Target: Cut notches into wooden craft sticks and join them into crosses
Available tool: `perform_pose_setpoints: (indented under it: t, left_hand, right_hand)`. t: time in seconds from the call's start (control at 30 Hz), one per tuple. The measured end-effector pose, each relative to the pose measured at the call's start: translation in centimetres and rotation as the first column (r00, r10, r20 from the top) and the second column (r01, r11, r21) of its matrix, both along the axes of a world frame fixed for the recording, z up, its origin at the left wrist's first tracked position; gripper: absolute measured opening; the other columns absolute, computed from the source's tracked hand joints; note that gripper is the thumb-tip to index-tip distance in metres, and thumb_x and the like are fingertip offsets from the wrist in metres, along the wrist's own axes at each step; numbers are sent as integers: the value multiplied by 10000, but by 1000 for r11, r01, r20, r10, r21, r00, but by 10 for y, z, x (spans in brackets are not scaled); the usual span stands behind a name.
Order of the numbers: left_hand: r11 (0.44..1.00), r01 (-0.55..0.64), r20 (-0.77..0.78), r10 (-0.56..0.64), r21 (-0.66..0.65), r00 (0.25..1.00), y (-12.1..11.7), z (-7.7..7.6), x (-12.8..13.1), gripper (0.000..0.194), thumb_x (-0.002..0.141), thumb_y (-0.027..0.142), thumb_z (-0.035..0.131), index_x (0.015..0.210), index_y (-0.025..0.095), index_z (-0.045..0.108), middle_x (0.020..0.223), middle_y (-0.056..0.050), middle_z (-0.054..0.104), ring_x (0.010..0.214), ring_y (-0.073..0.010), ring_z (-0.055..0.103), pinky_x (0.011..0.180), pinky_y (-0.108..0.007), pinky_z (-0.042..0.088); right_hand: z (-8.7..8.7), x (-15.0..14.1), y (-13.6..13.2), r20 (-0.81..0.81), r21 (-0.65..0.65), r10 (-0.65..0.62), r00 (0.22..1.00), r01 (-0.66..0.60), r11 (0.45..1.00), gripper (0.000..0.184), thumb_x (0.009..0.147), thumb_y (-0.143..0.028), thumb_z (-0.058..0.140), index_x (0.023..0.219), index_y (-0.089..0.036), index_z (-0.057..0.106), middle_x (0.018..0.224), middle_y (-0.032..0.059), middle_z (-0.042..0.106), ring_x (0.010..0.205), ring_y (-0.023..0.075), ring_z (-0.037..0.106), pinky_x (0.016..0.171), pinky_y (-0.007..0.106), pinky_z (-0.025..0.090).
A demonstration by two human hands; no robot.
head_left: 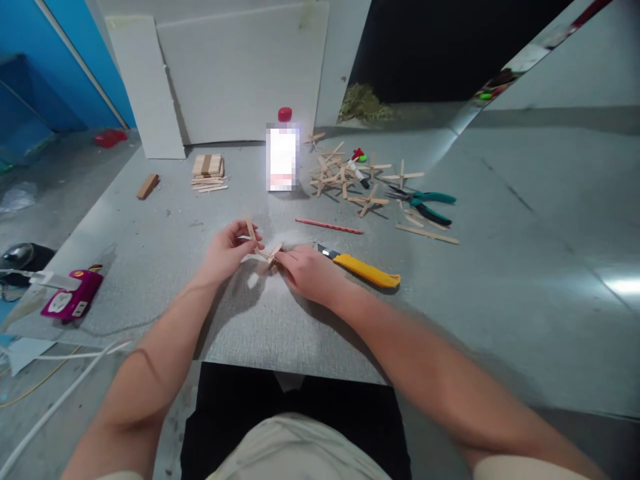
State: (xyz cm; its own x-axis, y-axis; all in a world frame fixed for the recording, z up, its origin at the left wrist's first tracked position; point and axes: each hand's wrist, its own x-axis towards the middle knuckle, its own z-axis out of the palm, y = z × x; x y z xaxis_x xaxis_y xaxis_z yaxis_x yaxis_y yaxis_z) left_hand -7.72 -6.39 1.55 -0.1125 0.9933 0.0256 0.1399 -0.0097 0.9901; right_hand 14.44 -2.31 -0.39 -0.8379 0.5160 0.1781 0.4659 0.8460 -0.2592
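Observation:
My left hand point(231, 251) is closed on a flat wooden craft stick point(251, 231), which points up between thumb and fingers. Just to its right, my right hand point(301, 268) pinches a small craft-stick assembly point(271, 257) low over the table. The two hands almost meet, and the pieces between them overlap, so whether they are joined I cannot tell. Beside my right hand lies a yellow utility knife point(367, 269), its blade end near the fingers. A red patterned pencil point(329, 226) lies beyond it.
Crossed craft-stick pieces point(371, 201) lie at the back right with teal-handled pliers point(434, 199) and loose sticks point(427, 234). A red-capped bottle point(283, 159) stands behind my hands. A stick stack point(209, 166) and small brown block point(148, 187) are left; a purple power adapter point(73, 294) sits nearer.

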Motion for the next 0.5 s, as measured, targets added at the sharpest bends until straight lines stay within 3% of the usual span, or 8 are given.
perform_pose_setpoints:
  t: [0.2,0.3,0.5]
  left_hand:
    - [998,-61,-88,60,-9,994,7,-7,-10,230,979,298,708,1139,140,662,1089,-52,697,907,-167,695,804,-346,618]
    - [997,-61,-116,56,-36,992,9,-13,-12,284,999,354,685,1192,146,660,1147,-70,694,962,-185,696,843,-376,622]
    - [995,-41,-150,28,-85,988,11,-20,-13,336,1006,389,670,1245,154,649,1208,-86,685,1023,-206,694,885,-409,619]
  right_hand:
    - [-6,7,11,-21,-7,-6,1000,6,1000,164,1027,-246,568,1114,-154,674,1021,77,708,978,228,652,918,402,501]
    - [-9,9,14,-25,-25,-15,1000,14,1000,263,1020,-380,656,1170,-165,670,1138,61,699,1016,217,686,918,438,580]
    - [-12,10,17,-49,-45,-28,998,26,999,329,1015,-384,674,1265,-171,652,1252,88,685,1060,229,699,911,445,613]
